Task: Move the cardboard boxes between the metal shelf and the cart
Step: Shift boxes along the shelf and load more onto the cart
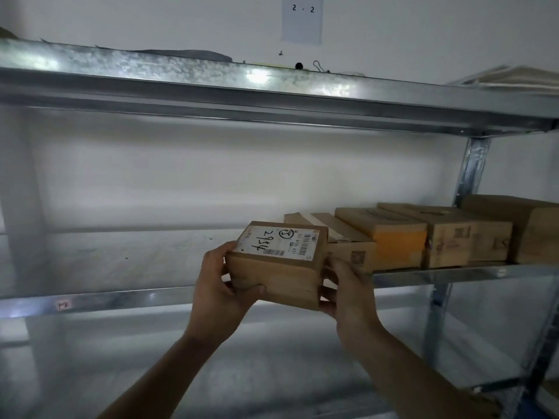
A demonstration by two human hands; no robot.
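— Right, starting with the hands?
— Both clamped on one small cardboard box. Gripped on its left side by the left hand, with the thumb pressed across the near face. Gripped on its right side by the right hand, with the fingers curled round the lower edge.
— And placed where?
— Held at the front rail of the metal shelf, at the middle level, turned slightly askew to the rail. Sitting just left of a row of boxes lined up along the right part of that same level. Overlapping the nearest of them from here; touching or not, impossible to say. Same for the far end: resting on the board or lifted clear, impossible to say.
— Anything on top of it?
— A white label, with a barcode, printed text and handwritten digits in black marker.
— And around?
— Above, an upper level with a binder clip and some flat, dark material lying on it. Higher on the wall, a paper sheet marked "2 - 2". At the right, a slotted upright post. Down on the front rail, far left, a small sticker.
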